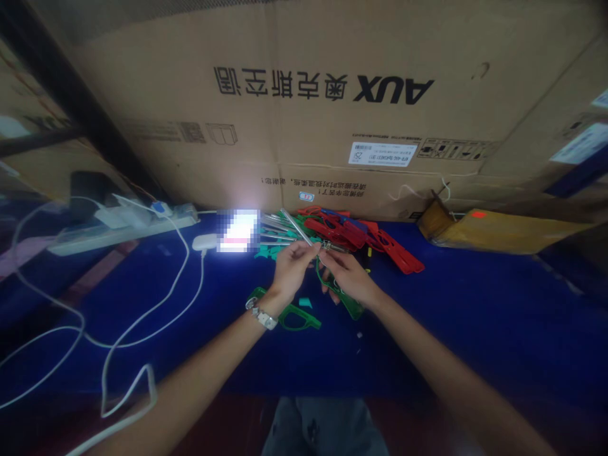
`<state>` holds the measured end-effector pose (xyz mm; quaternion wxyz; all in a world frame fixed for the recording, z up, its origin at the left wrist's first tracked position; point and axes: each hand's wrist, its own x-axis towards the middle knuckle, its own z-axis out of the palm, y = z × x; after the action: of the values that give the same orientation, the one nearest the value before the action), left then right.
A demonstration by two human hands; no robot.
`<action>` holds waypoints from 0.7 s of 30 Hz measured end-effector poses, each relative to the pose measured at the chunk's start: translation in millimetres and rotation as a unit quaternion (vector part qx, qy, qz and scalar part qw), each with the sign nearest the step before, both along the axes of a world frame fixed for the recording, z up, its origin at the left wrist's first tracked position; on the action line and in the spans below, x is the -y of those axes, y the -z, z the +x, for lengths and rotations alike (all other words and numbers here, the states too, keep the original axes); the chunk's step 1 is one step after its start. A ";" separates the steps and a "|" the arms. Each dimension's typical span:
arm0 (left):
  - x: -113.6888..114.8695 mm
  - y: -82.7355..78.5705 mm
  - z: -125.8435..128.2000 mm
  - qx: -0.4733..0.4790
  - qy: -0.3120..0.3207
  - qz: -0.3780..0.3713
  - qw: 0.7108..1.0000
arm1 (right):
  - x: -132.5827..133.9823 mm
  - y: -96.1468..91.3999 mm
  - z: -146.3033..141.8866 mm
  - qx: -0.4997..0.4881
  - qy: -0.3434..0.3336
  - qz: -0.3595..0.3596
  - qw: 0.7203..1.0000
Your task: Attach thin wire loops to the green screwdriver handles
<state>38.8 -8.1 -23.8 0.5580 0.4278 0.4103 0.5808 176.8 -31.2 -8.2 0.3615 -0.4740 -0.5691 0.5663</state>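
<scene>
My left hand [289, 269] is closed, its thumb and fingertips pinching a slim silver metal tube [295, 225] that points up and left. Right beside it my right hand [346, 273] is closed around a green plastic handle [351, 307], like that of a long lighter. The fingertips of both hands meet where the tube reaches the handle; whether the two parts are joined is hidden. Beneath my left wrist lies another green plastic handle shell [300, 318], with a small teal piece [305, 303] close to it. Behind the hands is a heap of red plastic handles [339, 231].
Several loose metal tubes lie left of the heap. A lit, blurred-out screen [240, 229] stands there, beside a white plug [204, 242] and trailing white cable [183, 278]. A power strip [128, 227] is at left. A large cardboard box [285, 133] walls the back; a yellow envelope [503, 231] lies right.
</scene>
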 end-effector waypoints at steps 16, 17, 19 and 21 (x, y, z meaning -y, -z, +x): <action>-1.5 -14.1 -12.7 0.034 0.057 0.002 0.998 | 2.7 6.4 4.5 0.025 0.006 0.063 0.998; -1.6 -14.1 -12.8 0.037 0.053 0.002 0.998 | 2.6 7.5 4.6 0.025 0.010 0.070 0.997; -1.7 -14.1 -12.6 0.034 0.043 0.004 0.998 | 2.4 10.2 4.7 0.028 0.016 0.081 0.996; -2.0 -14.3 -12.4 0.029 0.034 0.002 0.999 | 2.5 12.5 4.6 0.038 0.028 0.086 0.995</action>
<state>26.5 -6.1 -9.5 0.5879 0.4256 0.3779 0.5748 181.5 -33.7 -20.7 0.3953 -0.4778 -0.6155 0.4864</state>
